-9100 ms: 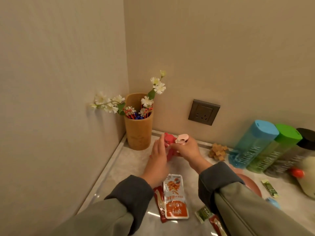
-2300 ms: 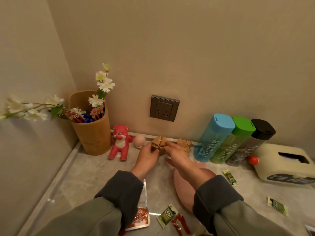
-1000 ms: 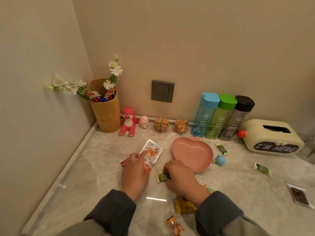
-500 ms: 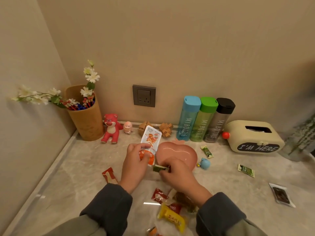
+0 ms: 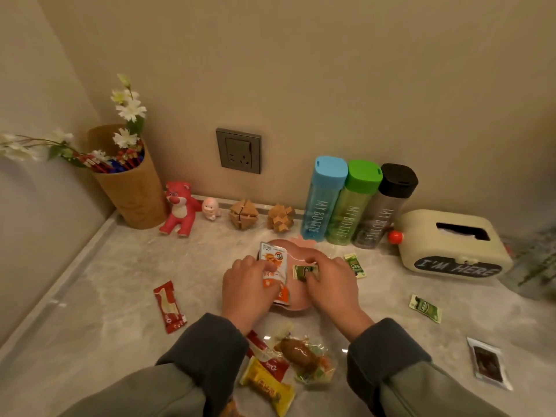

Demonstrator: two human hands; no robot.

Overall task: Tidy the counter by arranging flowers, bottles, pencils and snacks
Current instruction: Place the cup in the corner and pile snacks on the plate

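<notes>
Both hands are over the pink apple-shaped dish (image 5: 296, 308) at the counter's middle. My left hand (image 5: 245, 291) holds an orange-and-white snack packet (image 5: 273, 267) lying on the dish. My right hand (image 5: 331, 288) pinches a small green packet (image 5: 304, 271) above the dish. Several other snacks lie around: a red packet (image 5: 169, 307) on the left, a yellow bar (image 5: 267, 386) and a clear-wrapped snack (image 5: 304, 358) near my sleeves, and green packets (image 5: 355, 265) (image 5: 424, 308) on the right. The bamboo cup (image 5: 132, 191) holds pencils and white flowers (image 5: 128, 108). Blue, green and black bottles (image 5: 323, 200) stand at the wall.
A red bear figure (image 5: 179, 207), a small pink figure (image 5: 210, 208) and two wooden puzzles (image 5: 244, 214) line the back wall under a socket (image 5: 239, 150). A cream tissue box (image 5: 454, 245) sits right, and a dark packet (image 5: 489, 364) lies at the front right.
Both hands moved forward from the counter onto the pink dish, carrying the orange packet and the small green packet with them. The red packet stayed behind on the left.
</notes>
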